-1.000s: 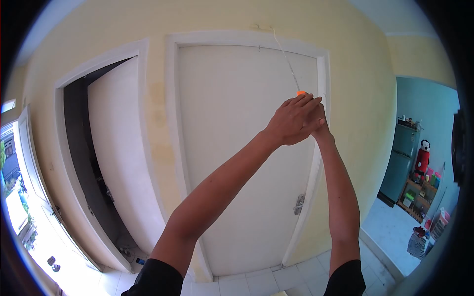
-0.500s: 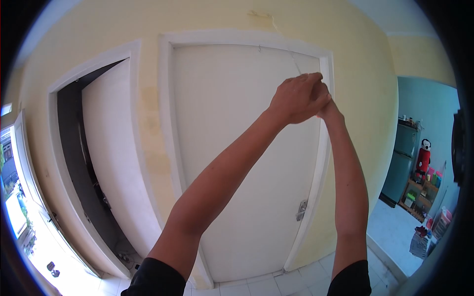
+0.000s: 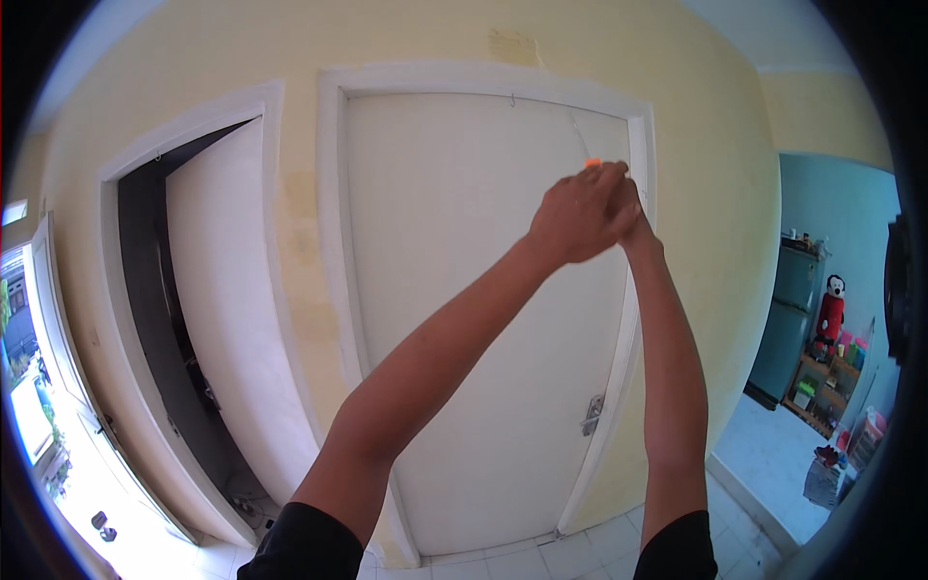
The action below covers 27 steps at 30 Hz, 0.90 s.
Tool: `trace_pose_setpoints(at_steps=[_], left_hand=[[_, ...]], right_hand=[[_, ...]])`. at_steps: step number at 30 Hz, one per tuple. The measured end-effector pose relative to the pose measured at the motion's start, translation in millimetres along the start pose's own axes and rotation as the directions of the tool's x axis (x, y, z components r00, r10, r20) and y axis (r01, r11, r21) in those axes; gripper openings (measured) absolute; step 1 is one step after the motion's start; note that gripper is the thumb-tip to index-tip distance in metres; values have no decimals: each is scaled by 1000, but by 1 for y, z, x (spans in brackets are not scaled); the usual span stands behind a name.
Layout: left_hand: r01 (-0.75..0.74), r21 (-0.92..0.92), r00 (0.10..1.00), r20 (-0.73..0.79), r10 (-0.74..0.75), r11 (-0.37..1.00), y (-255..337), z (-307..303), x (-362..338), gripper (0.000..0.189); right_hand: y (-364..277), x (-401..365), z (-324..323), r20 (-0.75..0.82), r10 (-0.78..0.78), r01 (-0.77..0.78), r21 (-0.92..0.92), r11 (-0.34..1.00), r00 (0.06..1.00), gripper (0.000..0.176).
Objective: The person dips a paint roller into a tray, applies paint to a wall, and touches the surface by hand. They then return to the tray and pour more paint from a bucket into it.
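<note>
Both my hands are raised together before the upper right of a white door (image 3: 483, 290). My left hand (image 3: 578, 220) has its fingers curled, closed against my right hand (image 3: 626, 215), which is partly hidden behind it. A small orange object (image 3: 593, 163) pokes out above the fingers; its kind cannot be made out. A thin pale strip (image 3: 579, 133) runs from there up toward the wall above the door frame, faint against the white. The rest of what the hands grip is hidden.
A discoloured patch (image 3: 512, 45) marks the yellow wall above the door. Lower right on the door is a metal handle (image 3: 593, 416). Another white door (image 3: 227, 290) stands ajar at left. Through the right opening are a fridge (image 3: 781, 319) and a wooden shelf (image 3: 822, 391).
My hands have come slightly lower, still together. The orange object now shows above the fingers, and the pale strip is fainter.
</note>
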<state>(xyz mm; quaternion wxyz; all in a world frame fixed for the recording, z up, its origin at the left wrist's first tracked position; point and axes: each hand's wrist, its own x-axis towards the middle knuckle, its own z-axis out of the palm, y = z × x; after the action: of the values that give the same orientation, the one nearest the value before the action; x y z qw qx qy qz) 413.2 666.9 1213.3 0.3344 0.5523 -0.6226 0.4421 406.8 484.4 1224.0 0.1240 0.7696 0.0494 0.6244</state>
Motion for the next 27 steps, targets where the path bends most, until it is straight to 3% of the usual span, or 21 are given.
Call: trace_pose_setpoints(at_steps=[4, 7, 10, 14, 16, 18, 20, 22, 24, 27], left_hand=[[-36, 37, 999, 15, 36, 999, 0, -19, 31, 52], [-138, 192, 989, -28, 146, 972, 1, -14, 18, 50], [-138, 173, 989, -21, 143, 975, -1, -13, 2, 50], [-102, 118, 995, 2, 102, 988, -3, -18, -6, 49], [-94, 141, 995, -21, 98, 986, -8, -16, -5, 49], [-60, 141, 998, -11, 62, 988, -10, -22, -4, 50], [6, 108, 1000, 22, -8, 994, -8, -28, -7, 51], [106, 45, 990, 85, -110, 993, 2, -38, -13, 52], [52, 41, 994, 90, -55, 998, 4, -32, -29, 53], [-17, 32, 997, 80, 15, 999, 10, -27, -51, 54]], right_hand=[[-7, 34, -23, 145, 192, -197, 18, 980, 971, 20], [-17, 12, -18, 26, 133, -135, 245, 960, 991, 22], [-39, -4, -17, 21, 275, -230, 611, 757, 961, 22], [-38, -3, 4, -67, 222, -125, 657, 743, 973, 23], [-30, -2, 19, -114, 198, -72, 670, 739, 974, 24], [-25, 9, 29, -51, 203, -120, 659, 743, 978, 26], [-23, 8, 29, 8, 209, -178, 554, 814, 978, 27], [-58, 0, -7, 62, 224, -231, 334, 914, 973, 27], [-60, -20, -4, 153, 250, -286, 311, 906, 956, 27], [-73, -42, -14, 135, 262, -289, 259, 922, 956, 25]])
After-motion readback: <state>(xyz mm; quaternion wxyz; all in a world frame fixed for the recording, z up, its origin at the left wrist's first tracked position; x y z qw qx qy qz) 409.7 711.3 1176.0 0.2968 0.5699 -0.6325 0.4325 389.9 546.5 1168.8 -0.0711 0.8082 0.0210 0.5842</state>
